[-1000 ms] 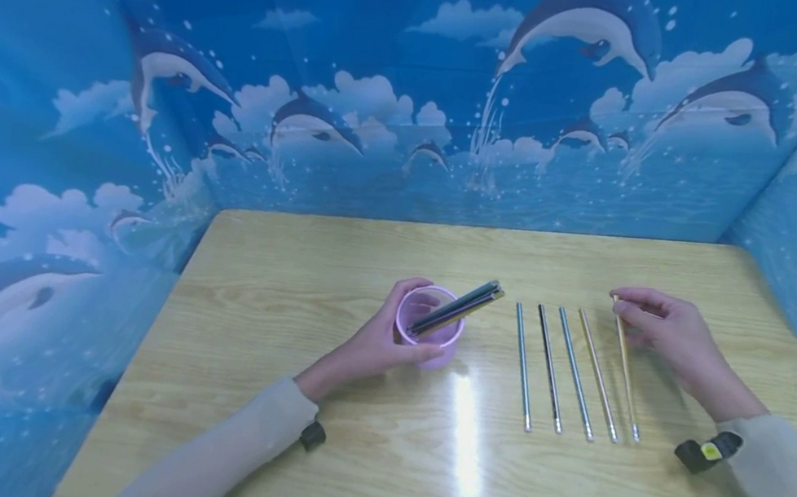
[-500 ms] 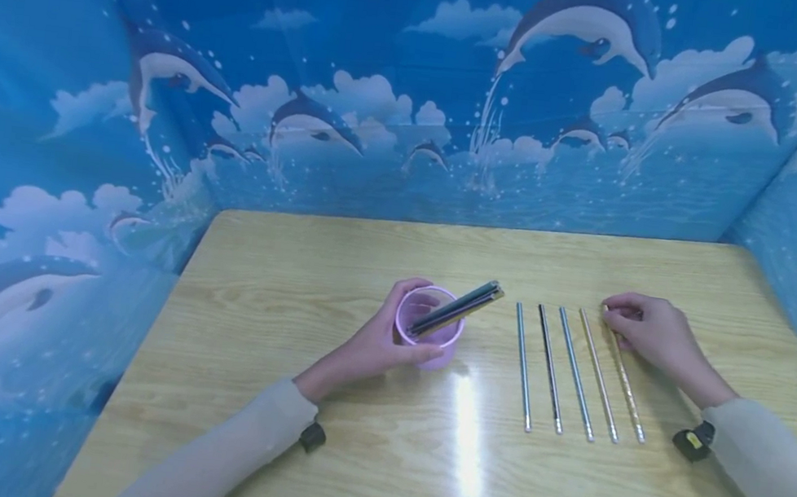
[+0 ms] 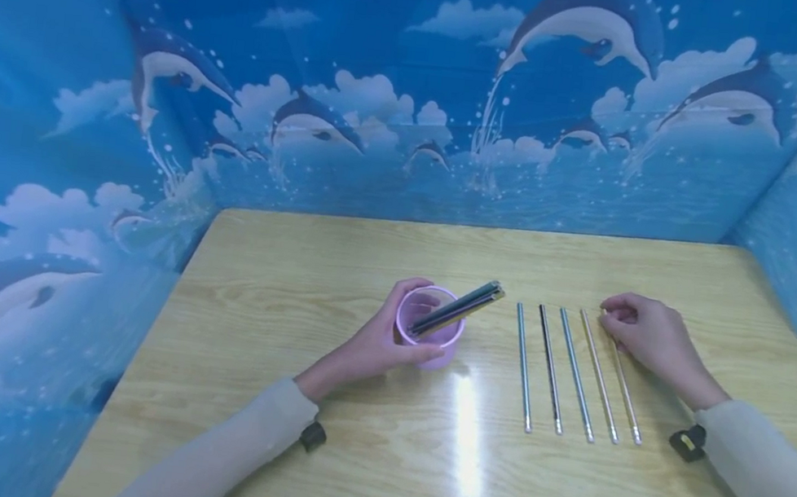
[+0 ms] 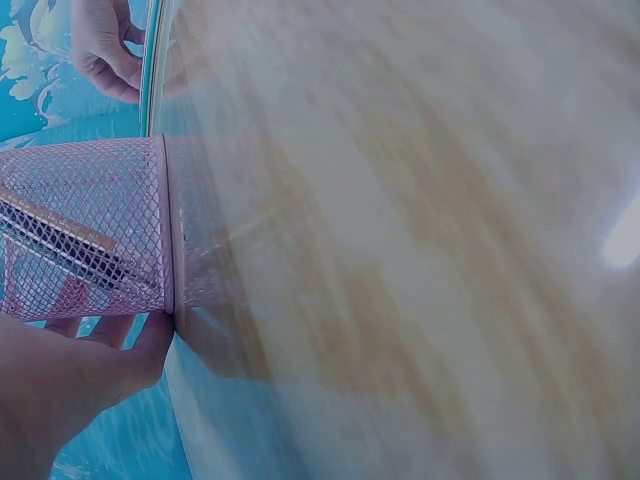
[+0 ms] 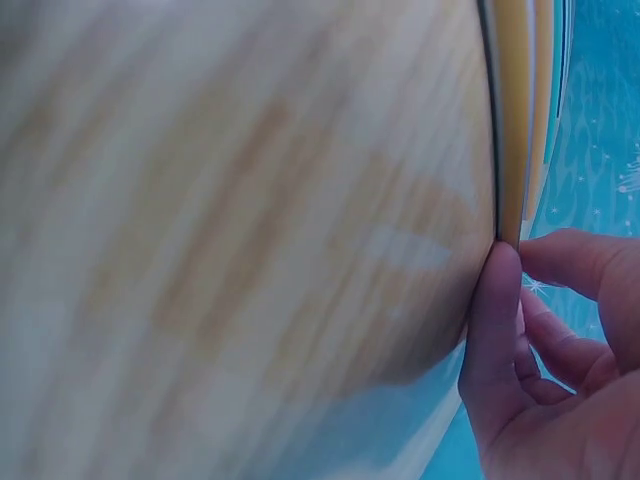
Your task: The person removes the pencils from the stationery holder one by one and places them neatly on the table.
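Back from the left fingers, toward the person, runs a pale left sleeve [image 3: 229,442] with a small black device [image 3: 313,436] at its cuff. The left hand [image 3: 388,336] is curved into a wide grip round a pink mesh cup [image 4: 100,180], its thumb on the near side and its fingers reaching round the far side; the cup stands upright on the wood-grain table [image 3: 336,274]. Inside that grip, a bundle of pencils [image 3: 456,311] leans in the cup, the upper ends sticking out past the rim, to the right of the left thumb.

Well clear of the left fingertips, five pencils lie in a row, side by side and apart: a teal pencil [image 3: 523,369], a dark pencil [image 3: 551,372], a blue pencil [image 3: 577,375], a tan pencil [image 3: 601,378] just left of the right fingertips, and a yellow pencil [image 3: 627,396] running from those fingertips toward the person. The right hand [image 3: 654,335] has thumb and forefinger nearly together, pinching the yellow pencil's far end. Behind those fingers, toward the person, come a second black device [image 3: 688,442] and the pale right sleeve [image 3: 763,479].
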Demonstrator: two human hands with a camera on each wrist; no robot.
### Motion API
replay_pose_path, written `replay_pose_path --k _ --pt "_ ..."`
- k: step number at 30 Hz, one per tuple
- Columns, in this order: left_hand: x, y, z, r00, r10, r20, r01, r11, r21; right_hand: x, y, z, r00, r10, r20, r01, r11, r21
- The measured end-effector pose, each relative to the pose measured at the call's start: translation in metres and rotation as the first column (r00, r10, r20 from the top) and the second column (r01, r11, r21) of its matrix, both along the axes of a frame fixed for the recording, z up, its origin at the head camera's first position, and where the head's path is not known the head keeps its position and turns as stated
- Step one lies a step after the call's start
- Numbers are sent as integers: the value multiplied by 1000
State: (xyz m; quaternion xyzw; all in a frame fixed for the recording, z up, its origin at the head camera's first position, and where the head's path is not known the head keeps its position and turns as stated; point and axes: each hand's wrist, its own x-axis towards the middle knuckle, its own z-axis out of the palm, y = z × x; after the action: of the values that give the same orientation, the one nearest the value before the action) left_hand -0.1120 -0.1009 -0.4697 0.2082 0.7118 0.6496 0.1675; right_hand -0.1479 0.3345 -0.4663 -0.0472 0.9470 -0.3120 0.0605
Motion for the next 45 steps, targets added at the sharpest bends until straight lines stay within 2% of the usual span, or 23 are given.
replay_pose_path --k 5,11,17,20,23,24,27,31,38,45 --pt "-1 0 -2 1000 1 -1 -1 1000 3 3 0 0 1000 -21 -4 20 1000 -22" --pt "-1 0 -2 1000 -10 -1 10 1000 11 10 4 -3 997 -74 -13 72 993 -97" --pt "-2 1 -2 1000 -13 2 13 1000 0 17 3 2 988 -153 6 150 961 -232" --pt "-2 1 -3 1000 -9 6 9 1000 -3 22 -1 9 982 -187 21 185 934 -307" --pt "-2 2 -3 1000 -4 14 4 1000 6 26 -8 15 977 -211 43 210 891 -403" --pt "-2 2 -4 1000 -2 16 2 1000 9 27 -10 18 975 -217 49 217 872 -438" --pt "-2 2 -3 1000 2 25 -2 1000 15 32 -20 23 971 -229 68 227 793 -565" --pt "-2 2 -3 1000 -2 28 2 1000 6 39 -35 28 970 -237 58 218 738 -638" --pt "0 0 1 1000 -6 19 7 1000 -5 50 -67 40 979 -201 41 179 737 -652" --pt "0 1 1 1000 -11 8 11 1000 10 56 -96 44 991 -127 -33 71 730 -679"
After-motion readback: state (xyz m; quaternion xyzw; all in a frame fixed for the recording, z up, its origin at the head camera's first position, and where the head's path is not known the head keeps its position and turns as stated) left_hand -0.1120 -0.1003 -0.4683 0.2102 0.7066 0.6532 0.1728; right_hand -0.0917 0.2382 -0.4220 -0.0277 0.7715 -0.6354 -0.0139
